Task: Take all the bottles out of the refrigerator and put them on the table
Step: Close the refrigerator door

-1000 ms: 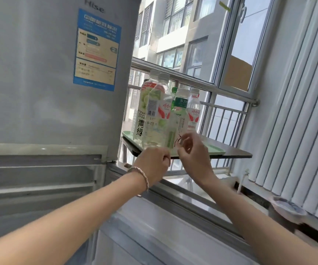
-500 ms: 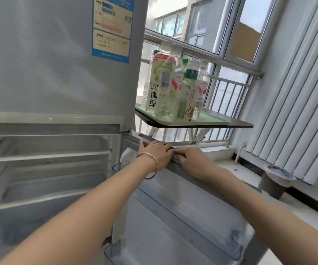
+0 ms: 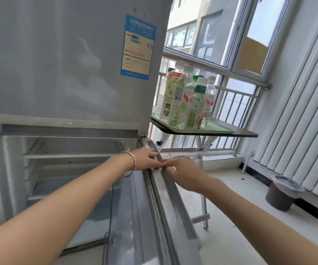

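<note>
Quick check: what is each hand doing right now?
Left hand: open, fingers resting on the refrigerator door top edge.
Right hand: grips the same door edge, fingers curled over it.

~6 bottles (image 3: pixel 177 104), 2 hands (image 3: pixel 146 159) (image 3: pixel 184 173), 1 fridge (image 3: pixel 58 64)

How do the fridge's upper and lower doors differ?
The upper door is shut; the lower door stands open. The upper door bears a blue label; the lower door's visible side has none. The left hand and right hand touch the lower door's top edge, not the upper door. Both are grey.
</note>
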